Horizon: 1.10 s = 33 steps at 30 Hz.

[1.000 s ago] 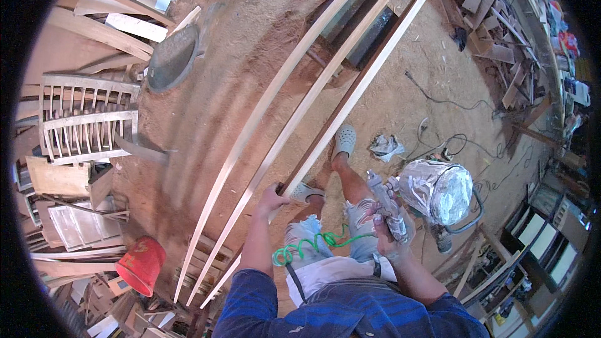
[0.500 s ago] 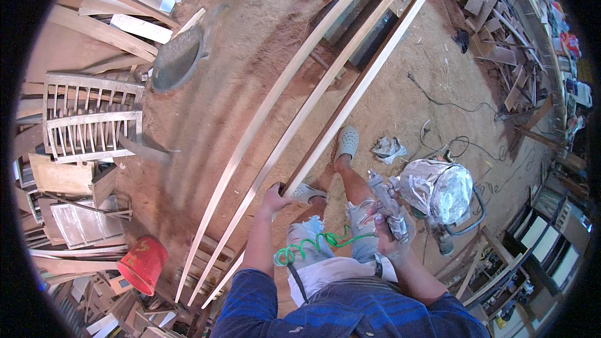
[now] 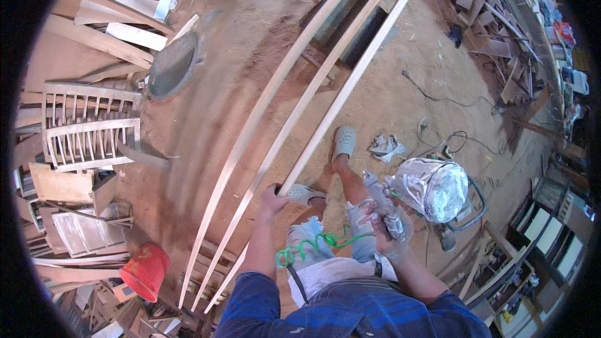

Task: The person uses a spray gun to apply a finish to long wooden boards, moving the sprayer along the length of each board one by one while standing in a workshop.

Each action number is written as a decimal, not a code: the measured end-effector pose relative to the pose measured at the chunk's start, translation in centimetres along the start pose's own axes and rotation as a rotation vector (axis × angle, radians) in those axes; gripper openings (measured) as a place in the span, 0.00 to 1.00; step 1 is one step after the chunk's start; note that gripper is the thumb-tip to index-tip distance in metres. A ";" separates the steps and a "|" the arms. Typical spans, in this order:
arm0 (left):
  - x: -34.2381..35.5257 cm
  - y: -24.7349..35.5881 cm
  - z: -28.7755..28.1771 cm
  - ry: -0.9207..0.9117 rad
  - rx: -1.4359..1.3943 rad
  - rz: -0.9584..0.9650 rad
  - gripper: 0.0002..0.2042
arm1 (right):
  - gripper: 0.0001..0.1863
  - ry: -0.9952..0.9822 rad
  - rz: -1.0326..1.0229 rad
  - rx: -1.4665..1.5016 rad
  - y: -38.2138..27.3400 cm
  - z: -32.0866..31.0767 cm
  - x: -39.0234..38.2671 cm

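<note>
- Your left hand (image 3: 270, 203), just below the centre of the frame, is closed around the rightmost wooden strip (image 3: 350, 84), which slants from the top edge down to the lower left.
- Your right hand (image 3: 393, 233), right of centre and low, is wrapped around the body of a spray gun (image 3: 383, 203); whether a finger presses the trigger is too small to tell.
- The gun's foil-wrapped cup (image 3: 432, 189) juts out to the right of that hand.
- A green coiled hose (image 3: 322, 241) crosses in front of your shorts, its right end near your right hand.
- The middle strip (image 3: 294, 112) and the leftmost strip (image 3: 247, 131) run beside the one you hold, apart from it over most of their length.
- Beneath the strips' upper part, at top centre, sits a dark box-like block (image 3: 370, 28).
- A red bucket (image 3: 145, 270) leans at lower left; slatted wooden frames (image 3: 94, 128) lie above it at the left.
- Crumpled paper or cloth (image 3: 386, 147) lies on the ground beyond the gun.
</note>
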<state>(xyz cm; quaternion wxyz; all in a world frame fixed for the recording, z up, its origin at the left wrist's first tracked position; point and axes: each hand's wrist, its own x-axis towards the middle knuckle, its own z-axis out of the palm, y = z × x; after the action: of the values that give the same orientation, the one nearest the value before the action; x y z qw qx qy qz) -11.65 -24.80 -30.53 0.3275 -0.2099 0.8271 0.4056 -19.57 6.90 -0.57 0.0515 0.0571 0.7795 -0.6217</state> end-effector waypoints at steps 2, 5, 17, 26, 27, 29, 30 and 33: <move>0.0 0.2 0.2 -0.006 -0.007 -0.035 0.30 | 0.14 0.005 0.059 -0.047 0.0 0.1 -0.2; 0.3 1.0 -0.3 0.025 0.034 0.012 0.29 | 0.11 0.093 0.076 0.113 1.4 -0.2 -0.9; -0.6 1.3 -0.3 0.054 0.158 0.058 0.29 | 0.27 -0.058 0.060 0.122 1.5 -0.4 -1.5; -1.8 -0.2 -0.2 0.060 0.115 0.007 0.34 | 0.19 -0.038 -0.072 0.002 3.2 -0.8 -1.9; -2.2 -0.8 -0.2 0.076 0.120 -0.014 0.34 | 0.20 -0.042 -0.090 0.003 3.2 -0.8 -1.9; -2.9 -2.1 -0.4 0.095 0.125 -0.034 0.35 | 0.20 -0.048 -0.111 0.005 2.9 -0.6 -1.8; -3.4 -2.9 -0.5 0.093 0.135 -0.036 0.35 | 0.21 -0.026 -0.077 0.025 2.4 -0.3 -1.8; -4.4 -4.7 -1.0 0.072 0.106 -0.088 0.36 | 0.25 -0.029 -0.039 0.051 2.4 -0.1 -2.1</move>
<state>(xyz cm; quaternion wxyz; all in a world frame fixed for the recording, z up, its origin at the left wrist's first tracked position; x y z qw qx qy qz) -6.11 -28.01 -29.42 0.3257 -0.2431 0.8486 0.3386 -17.12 7.50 -2.50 0.0490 0.0340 0.7635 -0.6430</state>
